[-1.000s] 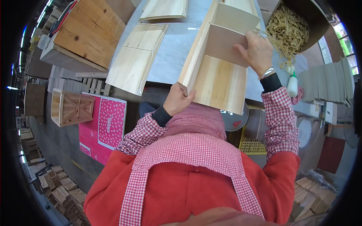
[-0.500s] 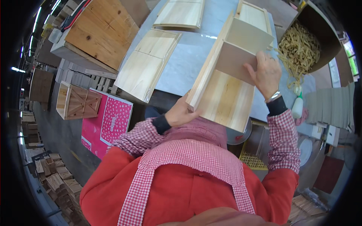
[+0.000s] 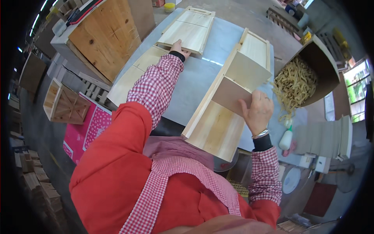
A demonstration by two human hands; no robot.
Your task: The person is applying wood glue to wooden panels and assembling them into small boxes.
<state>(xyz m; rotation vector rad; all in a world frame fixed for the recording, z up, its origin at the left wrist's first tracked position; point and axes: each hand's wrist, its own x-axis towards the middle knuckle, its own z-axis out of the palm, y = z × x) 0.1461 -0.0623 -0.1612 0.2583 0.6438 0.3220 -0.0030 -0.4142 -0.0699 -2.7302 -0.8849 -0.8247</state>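
Observation:
A long wooden piece (image 3: 216, 126) with a raised side strip lies along the table and juts over its near edge. Two thin dividers stand across it: a brownish one (image 3: 230, 95) nearer me and a pale grey one (image 3: 247, 70) farther off. My right hand (image 3: 258, 111) is closed on the right end of the nearer divider, thumb on its near face. Stretched forward, my left hand (image 3: 180, 50) grips the near edge of a pale wooden panel (image 3: 185, 33) at the far left; its underside fingers are partly hidden. Another wooden panel (image 3: 124, 84) lies below my left forearm.
The grey table (image 3: 187, 89) carries these pieces. At right stand an open carton (image 3: 325, 74) of tan strips (image 3: 296, 84), a white glue bottle (image 3: 286, 138) and a row of grey boards (image 3: 323, 136). Leftward are a large wooden box (image 3: 105, 37), a crate (image 3: 68, 103) and a pink box (image 3: 83, 134).
My left hand has let go of the long wooden piece's near corner and reached forward to the far-left panel. My right hand stays at the nearer divider. The whole view has shifted.

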